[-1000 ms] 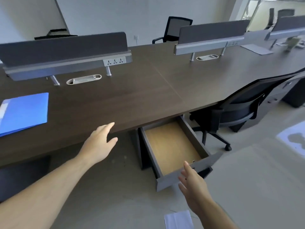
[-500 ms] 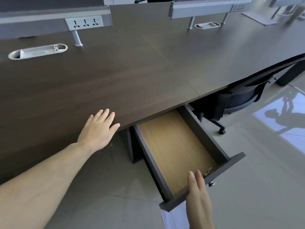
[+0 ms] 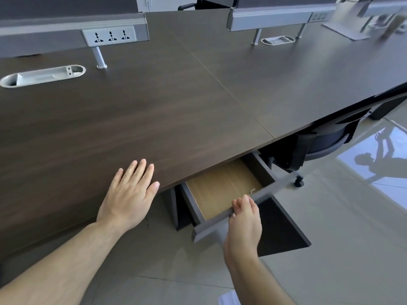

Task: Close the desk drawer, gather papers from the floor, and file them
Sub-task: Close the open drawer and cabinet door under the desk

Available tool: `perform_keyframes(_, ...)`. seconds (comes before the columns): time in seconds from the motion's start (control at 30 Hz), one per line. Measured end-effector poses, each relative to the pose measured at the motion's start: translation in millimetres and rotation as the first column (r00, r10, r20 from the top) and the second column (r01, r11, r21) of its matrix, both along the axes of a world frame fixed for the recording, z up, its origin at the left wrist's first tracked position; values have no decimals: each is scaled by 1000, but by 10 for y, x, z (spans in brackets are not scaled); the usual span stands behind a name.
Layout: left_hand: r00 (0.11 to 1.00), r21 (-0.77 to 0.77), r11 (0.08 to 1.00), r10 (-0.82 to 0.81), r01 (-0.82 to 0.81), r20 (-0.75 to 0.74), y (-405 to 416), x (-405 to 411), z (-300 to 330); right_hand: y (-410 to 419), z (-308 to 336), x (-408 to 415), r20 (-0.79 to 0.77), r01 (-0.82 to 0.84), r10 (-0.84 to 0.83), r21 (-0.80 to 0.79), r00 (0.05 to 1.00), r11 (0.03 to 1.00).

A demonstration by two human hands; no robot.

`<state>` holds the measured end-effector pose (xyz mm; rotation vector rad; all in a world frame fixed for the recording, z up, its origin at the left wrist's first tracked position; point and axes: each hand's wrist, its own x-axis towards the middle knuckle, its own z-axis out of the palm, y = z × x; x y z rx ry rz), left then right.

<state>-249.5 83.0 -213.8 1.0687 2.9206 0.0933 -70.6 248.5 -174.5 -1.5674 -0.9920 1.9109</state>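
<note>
The drawer (image 3: 224,190) is seen under the near edge of the table (image 3: 176,102), pushed further in than half a second ago, with less of its light wooden floor exposed. Its grey front is gripped along the top edge by the right hand (image 3: 243,221), fingers curled over it. The left hand (image 3: 127,194) is laid flat and released on the table edge, where before it hovered. A paper (image 3: 229,299) lies on the floor (image 3: 341,249), near right. No readable writing is found.

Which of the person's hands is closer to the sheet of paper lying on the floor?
The right hand. It grips the drawer front, with the paper on the floor below it. The left hand lies flat on the desk, farther away.
</note>
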Motion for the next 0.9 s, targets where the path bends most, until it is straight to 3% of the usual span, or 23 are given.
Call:
perform_keyframes(0.13, 1000, 7, 1000, 3, -2, -15, 12, -35, -23, 226, 104, -509, -89, 230, -254, -223, 963, 947)
perform_keyframes(0.23, 1000, 21, 1000, -1, 1, -14, -13, -8, -20, 279, 173, -767, -121, 173, -219, -308, 968, 936)
perform_keyframes(0.37, 1000, 27, 1000, -8, 9, -24, -21, -26, -44, 323, 187, -1039, -57, 70, -90, -288, 994, 955)
perform_keyframes(0.53, 1000, 42, 999, -5, 6, -24, -29, -23, -54, 366, 79, -1183, -284, 35, -147, -364, 947, 931)
perform_keyframes(0.9, 999, 53, 999, -3, 5, -34, -22, -5, -55, 448, -177, -944, -425, -225, 88, -285, 901, 932)
